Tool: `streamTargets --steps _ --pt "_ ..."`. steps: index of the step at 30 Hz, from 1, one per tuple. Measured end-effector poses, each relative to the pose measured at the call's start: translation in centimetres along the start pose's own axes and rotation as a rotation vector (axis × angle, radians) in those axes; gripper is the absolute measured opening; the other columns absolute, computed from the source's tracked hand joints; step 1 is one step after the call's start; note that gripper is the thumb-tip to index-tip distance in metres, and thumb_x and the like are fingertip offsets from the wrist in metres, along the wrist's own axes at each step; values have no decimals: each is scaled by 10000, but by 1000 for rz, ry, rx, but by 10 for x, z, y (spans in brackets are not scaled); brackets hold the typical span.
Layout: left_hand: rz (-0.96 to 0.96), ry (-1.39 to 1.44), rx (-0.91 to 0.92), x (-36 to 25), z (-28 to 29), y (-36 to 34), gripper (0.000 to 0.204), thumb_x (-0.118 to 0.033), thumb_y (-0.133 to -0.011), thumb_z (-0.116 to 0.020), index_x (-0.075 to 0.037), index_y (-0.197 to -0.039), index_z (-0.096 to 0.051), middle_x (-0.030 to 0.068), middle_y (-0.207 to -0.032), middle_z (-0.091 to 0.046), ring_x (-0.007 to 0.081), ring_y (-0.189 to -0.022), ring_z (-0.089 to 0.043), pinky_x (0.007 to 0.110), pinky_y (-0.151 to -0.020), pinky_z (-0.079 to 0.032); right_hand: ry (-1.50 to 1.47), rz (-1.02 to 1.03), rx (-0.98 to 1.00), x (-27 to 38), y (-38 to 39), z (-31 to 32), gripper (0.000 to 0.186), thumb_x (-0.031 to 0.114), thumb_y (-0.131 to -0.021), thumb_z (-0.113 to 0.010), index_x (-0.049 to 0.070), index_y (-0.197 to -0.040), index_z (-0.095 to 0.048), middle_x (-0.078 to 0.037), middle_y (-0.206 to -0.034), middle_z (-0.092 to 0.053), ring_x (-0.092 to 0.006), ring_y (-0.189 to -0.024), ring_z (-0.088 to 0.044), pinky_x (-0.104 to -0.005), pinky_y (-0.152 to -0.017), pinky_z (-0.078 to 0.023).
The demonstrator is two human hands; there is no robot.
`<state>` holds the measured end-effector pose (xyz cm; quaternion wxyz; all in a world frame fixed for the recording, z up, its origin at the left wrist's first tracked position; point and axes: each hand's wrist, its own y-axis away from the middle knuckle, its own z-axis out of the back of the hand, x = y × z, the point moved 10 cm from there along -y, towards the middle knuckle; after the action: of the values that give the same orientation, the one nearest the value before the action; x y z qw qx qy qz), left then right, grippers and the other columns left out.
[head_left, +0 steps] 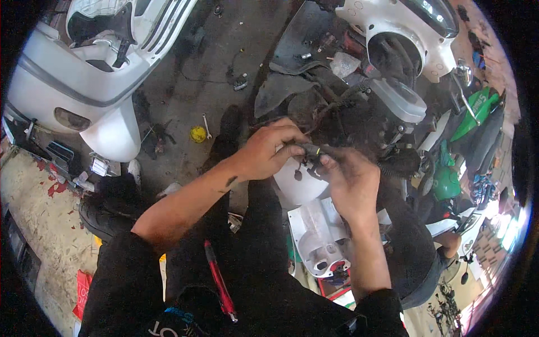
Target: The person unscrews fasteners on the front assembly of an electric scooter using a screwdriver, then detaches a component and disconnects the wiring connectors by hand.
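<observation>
My left hand (272,147) and my right hand (353,182) meet near the middle, fingers closed around a small dark cable-like piece (310,149) with a yellow-green band. Whether it is a wire, sleeve or connector, I cannot tell. Small dark ends (298,174) dangle just beneath the fingers. Directly below lies a smooth white rounded part (297,188). Nearer to me sits a silver cast-metal housing (315,227) with round openings. Beyond my hands is a dark, greasy tangle of vehicle parts, partly hidden by my fingers.
A white scooter body (106,90) fills the far left. At the far right stands another white body shell (387,19). A wrench (206,126) lies by a yellow round object (197,134). Green bodywork (474,115) is on the right, and another person (412,258) crouches close beside me.
</observation>
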<state>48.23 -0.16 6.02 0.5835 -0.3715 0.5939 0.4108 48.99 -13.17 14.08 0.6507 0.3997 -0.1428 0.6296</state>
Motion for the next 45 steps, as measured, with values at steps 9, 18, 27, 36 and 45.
streamTargets --steps 9,18,27,36,45 --pt "328 214 19 15 -12 6 201 -69 -839 -649 13 -1022 -642 142 -959 -641 235 -894 -647 327 -783 -483 -19 -144 -20 -11 -7 -2 99 96 -851 -641 -2 -846 -655 -170 -678 -660 -315 -636 -674 -388 -599 -506" --pt "179 80 104 4 -7 -14 238 -146 -831 -704 7 -1005 -650 94 -956 -638 173 -926 -601 317 -826 -462 81 212 -257 34 19 33 257 114 -820 -688 -8 -1042 -646 -186 -1063 -658 -349 -836 -674 -382 -706 -544" --pt "172 -166 3 -2 8 -9 313 -152 -843 -691 -17 -1117 -624 130 -1077 -606 247 -933 -601 343 -795 -478 -152 -277 -143 -79 144 27 218 171 -838 -686 13 -988 -690 -169 -839 -701 -220 -702 -694 -330 -655 -531" --pt "212 -284 -83 -19 31 9 566 -322 -790 -763 -23 -1227 -562 170 -1154 -613 299 -1063 -596 388 -908 -471 -316 -839 -79 -277 360 9 248 90 -844 -646 -37 -1057 -633 -152 -867 -692 -215 -679 -687 -314 -589 -547" --pt "922 -452 -395 94 36 188 581 -401 -815 -717 11 -1207 -595 233 -1126 -645 308 -1094 -617 367 -922 -478 -740 -1073 -29 -381 420 2 248 135 -900 -616 -55 -1058 -613 -149 -817 -684 -223 -613 -671 -348 -497 -549"
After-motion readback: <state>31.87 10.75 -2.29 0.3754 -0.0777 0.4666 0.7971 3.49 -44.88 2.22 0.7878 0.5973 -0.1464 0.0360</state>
